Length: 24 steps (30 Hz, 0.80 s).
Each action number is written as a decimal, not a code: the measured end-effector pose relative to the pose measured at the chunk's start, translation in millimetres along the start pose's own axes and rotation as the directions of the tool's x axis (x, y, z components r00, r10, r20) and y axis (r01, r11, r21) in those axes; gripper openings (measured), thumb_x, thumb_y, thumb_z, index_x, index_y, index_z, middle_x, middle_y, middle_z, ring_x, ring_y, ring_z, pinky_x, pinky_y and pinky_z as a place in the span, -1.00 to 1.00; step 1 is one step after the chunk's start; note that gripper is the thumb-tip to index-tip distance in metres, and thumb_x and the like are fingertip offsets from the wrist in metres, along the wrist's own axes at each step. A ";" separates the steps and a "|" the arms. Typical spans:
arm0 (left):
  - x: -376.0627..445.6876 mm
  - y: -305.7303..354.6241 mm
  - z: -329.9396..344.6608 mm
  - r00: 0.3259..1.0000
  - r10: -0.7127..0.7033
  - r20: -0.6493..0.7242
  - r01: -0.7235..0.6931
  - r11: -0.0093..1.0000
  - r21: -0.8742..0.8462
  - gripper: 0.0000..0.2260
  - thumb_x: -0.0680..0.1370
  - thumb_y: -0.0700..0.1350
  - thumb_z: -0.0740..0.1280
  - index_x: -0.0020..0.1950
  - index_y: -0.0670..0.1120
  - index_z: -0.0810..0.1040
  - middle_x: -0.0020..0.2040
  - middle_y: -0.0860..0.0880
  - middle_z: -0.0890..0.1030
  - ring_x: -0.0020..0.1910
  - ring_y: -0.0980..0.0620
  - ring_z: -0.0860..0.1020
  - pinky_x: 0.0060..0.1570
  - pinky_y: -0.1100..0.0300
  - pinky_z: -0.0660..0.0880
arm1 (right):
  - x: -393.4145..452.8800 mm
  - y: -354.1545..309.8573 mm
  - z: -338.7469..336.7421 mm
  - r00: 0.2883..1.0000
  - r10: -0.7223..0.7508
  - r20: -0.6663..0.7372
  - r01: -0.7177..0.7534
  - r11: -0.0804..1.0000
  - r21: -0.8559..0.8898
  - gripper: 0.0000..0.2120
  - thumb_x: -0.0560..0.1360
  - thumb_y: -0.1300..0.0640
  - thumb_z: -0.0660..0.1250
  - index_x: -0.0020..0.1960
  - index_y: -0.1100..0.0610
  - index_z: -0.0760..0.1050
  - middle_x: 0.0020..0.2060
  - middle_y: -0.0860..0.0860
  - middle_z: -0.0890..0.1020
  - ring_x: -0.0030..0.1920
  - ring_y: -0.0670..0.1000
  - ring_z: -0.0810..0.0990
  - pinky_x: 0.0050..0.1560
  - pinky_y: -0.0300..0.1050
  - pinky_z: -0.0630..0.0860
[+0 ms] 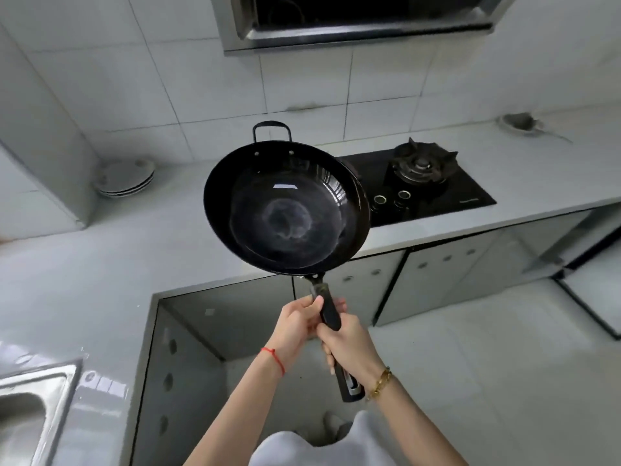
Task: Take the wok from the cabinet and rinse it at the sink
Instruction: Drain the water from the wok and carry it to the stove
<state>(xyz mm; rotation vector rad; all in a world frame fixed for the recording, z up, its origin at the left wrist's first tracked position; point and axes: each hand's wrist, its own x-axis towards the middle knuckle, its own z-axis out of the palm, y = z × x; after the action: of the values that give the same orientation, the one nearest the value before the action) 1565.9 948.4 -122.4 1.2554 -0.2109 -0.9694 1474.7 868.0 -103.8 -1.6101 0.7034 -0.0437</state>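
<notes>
A black wok [285, 206] with a long dark handle and a small loop handle at its far side hangs in the air over the corner of the counter, its bowl facing me. Both hands grip the long handle: my left hand [297, 322] is higher up near the bowl, my right hand [349, 346] just below it. The steel sink [40, 395] shows at the lower left edge, well left of the wok. An open cabinet [221, 327] with a dark inside lies under the counter, right below the wok.
A black gas hob [420, 183] with a burner sits on the counter right of the wok. Stacked white plates [126, 178] stand at the back left. A range hood [363, 21] hangs above. An open cabinet door [591, 297] juts out at the right.
</notes>
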 end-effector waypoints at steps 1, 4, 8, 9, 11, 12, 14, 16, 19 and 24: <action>4.1 -1.0 3.9 1.000 -0.007 0.027 0.007 1.000 0.010 -0.74 0.66 -0.18 0.18 0.16 -0.30 0.58 0.12 -0.19 0.69 0.17 -0.12 0.64 0.20 -0.03 0.52 | -1.3 2.1 -4.0 1.000 0.003 -0.031 -0.002 1.000 0.008 -0.75 0.49 0.24 0.25 -0.36 0.17 0.40 -0.56 0.05 0.44 -0.60 0.03 0.41 -0.56 -0.13 0.41; 15.3 -4.8 19.3 0.995 -0.032 0.094 0.026 0.998 0.063 -0.76 0.65 -0.18 0.20 0.16 -0.28 0.59 0.11 -0.17 0.69 0.17 -0.08 0.65 0.22 -0.05 0.51 | -5.0 9.9 -17.7 0.992 0.019 -0.127 -0.017 1.000 0.022 -0.73 0.48 0.25 0.25 -0.39 0.16 0.39 -0.57 0.06 0.44 -0.60 0.04 0.42 -0.56 -0.14 0.42; 29.4 -11.4 47.2 0.984 -0.065 0.168 0.046 0.992 0.114 -0.76 0.65 -0.22 0.21 0.18 -0.32 0.57 0.10 -0.14 0.70 0.15 -0.07 0.65 0.22 0.03 0.54 | -7.3 23.5 -42.1 0.970 0.034 -0.240 -0.029 0.999 0.025 -0.71 0.50 0.22 0.28 -0.40 0.17 0.40 -0.57 0.08 0.46 -0.61 0.05 0.44 -0.56 -0.16 0.41; 33.4 -12.8 55.3 0.980 -0.071 0.188 0.048 0.991 0.127 -0.76 0.64 -0.22 0.21 0.19 -0.33 0.57 0.12 -0.14 0.69 0.16 -0.07 0.65 0.21 0.06 0.55 | -6.9 26.7 -49.4 0.964 0.045 -0.263 -0.037 0.999 0.034 -0.70 0.50 0.21 0.28 -0.40 0.17 0.39 -0.57 0.07 0.45 -0.61 0.05 0.44 -0.56 -0.17 0.40; 43.4 -15.5 71.8 0.971 -0.088 0.221 0.055 0.987 0.149 -0.76 0.64 -0.21 0.22 0.19 -0.33 0.57 0.14 -0.15 0.68 0.16 -0.06 0.65 0.19 0.09 0.57 | -5.7 32.1 -64.6 0.950 0.066 -0.305 -0.048 0.997 0.065 -0.71 0.50 0.20 0.28 -0.39 0.17 0.40 -0.57 0.08 0.45 -0.61 0.05 0.44 -0.56 -0.17 0.39; 49.0 -16.5 81.1 0.967 -0.096 0.235 0.059 0.985 0.159 -0.76 0.64 -0.21 0.22 0.19 -0.33 0.57 0.14 -0.17 0.68 0.15 -0.06 0.65 0.18 0.10 0.57 | -4.6 34.6 -73.0 0.944 0.073 -0.322 -0.051 0.996 0.079 -0.72 0.50 0.20 0.28 -0.39 0.18 0.40 -0.57 0.08 0.45 -0.61 0.05 0.44 -0.56 -0.17 0.39; 61.2 -19.1 101.1 0.962 -0.109 0.251 0.064 0.982 0.180 -0.76 0.64 -0.21 0.22 0.19 -0.32 0.58 0.11 -0.20 0.69 0.14 -0.06 0.66 0.14 0.16 0.58 | -0.9 39.1 -91.4 0.933 0.086 -0.350 -0.053 0.993 0.105 -0.71 0.50 0.20 0.29 -0.39 0.18 0.39 -0.56 0.10 0.46 -0.60 0.06 0.44 -0.55 -0.16 0.40; 75.0 -23.1 125.0 0.959 -0.112 0.262 0.064 0.981 0.186 -0.75 0.64 -0.22 0.22 0.19 -0.33 0.58 0.10 -0.22 0.69 0.12 -0.06 0.67 0.06 0.23 0.59 | 3.0 42.9 -114.8 0.922 0.097 -0.374 -0.052 0.990 0.129 -0.72 0.49 0.21 0.29 -0.39 0.18 0.40 -0.56 0.12 0.46 -0.59 0.08 0.44 -0.55 -0.15 0.41; 93.9 -29.3 164.1 0.953 -0.119 0.278 0.076 0.984 0.162 -0.75 0.63 -0.25 0.22 0.21 -0.37 0.56 0.13 -0.24 0.67 0.11 -0.08 0.67 -0.03 0.28 0.59 | 7.4 48.1 -154.8 0.913 0.103 -0.394 -0.049 0.988 0.144 -0.74 0.50 0.22 0.29 -0.36 0.20 0.42 -0.55 0.12 0.46 -0.59 0.07 0.44 -0.53 -0.13 0.43; 123.0 -44.9 240.3 0.942 -0.122 0.314 0.076 0.985 0.154 -0.75 0.63 -0.24 0.22 0.19 -0.36 0.57 0.13 -0.22 0.68 0.10 -0.06 0.67 -0.05 0.30 0.59 | 9.4 62.3 -236.1 0.905 0.120 -0.407 -0.053 0.984 0.173 -0.77 0.51 0.21 0.30 -0.32 0.21 0.44 -0.55 0.09 0.46 -0.60 0.04 0.44 -0.55 -0.14 0.43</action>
<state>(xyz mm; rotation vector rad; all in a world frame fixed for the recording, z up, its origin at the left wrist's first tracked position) 1468.5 692.6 -121.6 1.2377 -0.4823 -1.2651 1357.6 654.3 -120.4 -1.4258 1.0742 -0.3802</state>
